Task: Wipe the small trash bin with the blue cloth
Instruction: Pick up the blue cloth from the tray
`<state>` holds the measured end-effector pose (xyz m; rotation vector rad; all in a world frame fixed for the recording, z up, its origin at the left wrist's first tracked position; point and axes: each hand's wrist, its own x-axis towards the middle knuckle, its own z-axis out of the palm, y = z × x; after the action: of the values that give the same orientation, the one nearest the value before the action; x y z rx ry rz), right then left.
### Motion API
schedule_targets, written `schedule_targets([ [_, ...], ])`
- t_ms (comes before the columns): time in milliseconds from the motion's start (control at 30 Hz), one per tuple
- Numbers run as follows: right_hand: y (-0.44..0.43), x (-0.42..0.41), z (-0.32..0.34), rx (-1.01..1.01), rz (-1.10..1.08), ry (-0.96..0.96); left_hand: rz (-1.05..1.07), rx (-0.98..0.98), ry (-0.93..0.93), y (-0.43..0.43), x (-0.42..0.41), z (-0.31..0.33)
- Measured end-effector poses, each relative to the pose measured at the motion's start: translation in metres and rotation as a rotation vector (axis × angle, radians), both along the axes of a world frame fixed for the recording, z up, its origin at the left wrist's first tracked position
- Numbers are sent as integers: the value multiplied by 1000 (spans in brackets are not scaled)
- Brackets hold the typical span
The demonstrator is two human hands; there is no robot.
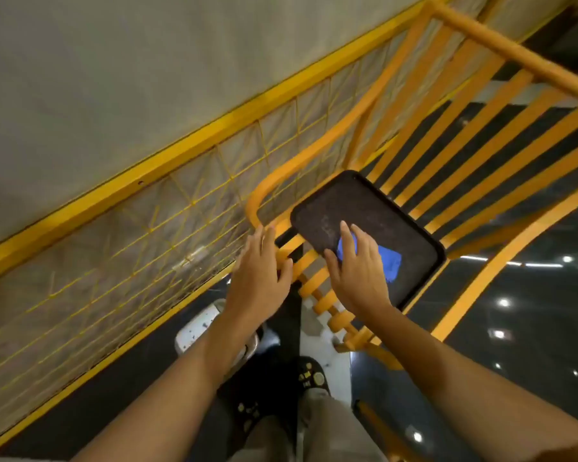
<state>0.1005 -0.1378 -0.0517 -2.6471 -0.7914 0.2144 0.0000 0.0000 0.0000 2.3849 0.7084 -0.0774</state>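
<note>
The small trash bin shows its dark, dusty, rounded-rectangle top at the centre, standing inside a yellow metal frame. A blue cloth lies flat on that top near its lower right. My right hand presses down on the cloth with fingers spread, covering its left part. My left hand hovers just left of the bin over the yellow bars, fingers apart and holding nothing.
A yellow slatted rack surrounds the bin, with a yellow wire-mesh fence along a grey wall to the left. Below are a glossy dark floor, a white speckled object and my dark shoes.
</note>
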Motion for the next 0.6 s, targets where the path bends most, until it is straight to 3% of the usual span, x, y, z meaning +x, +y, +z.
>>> schedule_targets([
  [300,-66,52,-105,84,-527,461,56,-282,-6,-38,45,-73],
  [600,-86,106,-189,274,-927,698,71,-425,-51,-52,66,-146],
])
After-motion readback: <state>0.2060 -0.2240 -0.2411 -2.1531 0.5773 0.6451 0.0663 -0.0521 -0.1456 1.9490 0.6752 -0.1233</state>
